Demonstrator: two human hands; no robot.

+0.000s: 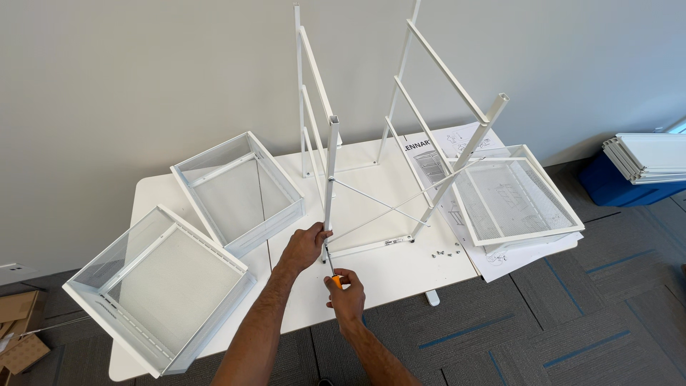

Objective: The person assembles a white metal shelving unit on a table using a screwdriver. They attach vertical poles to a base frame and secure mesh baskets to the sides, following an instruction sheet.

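While your right hand (348, 294) closes around the orange-handled screwdriver (333, 277) at the table's (400, 268) near edge, your left hand (306, 245) clasps the white frame post (331, 179), steadying it upright; mesh baskets (236, 187) sit aside toward the left edge.

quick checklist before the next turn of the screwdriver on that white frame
1. Left hand steadies the white metal frame post: ok, its grip is closed round the post's lower end.
2. Right hand holds the orange-handled screwdriver: ok.
3. Screwdriver tip seated in a screw: cannot tell, the tip is too small to see.
4. Spare small screws within reach: ok, on the white table near the frame.
5. White mesh basket sits fully on the table: not ok, it overhangs the front-left edge.
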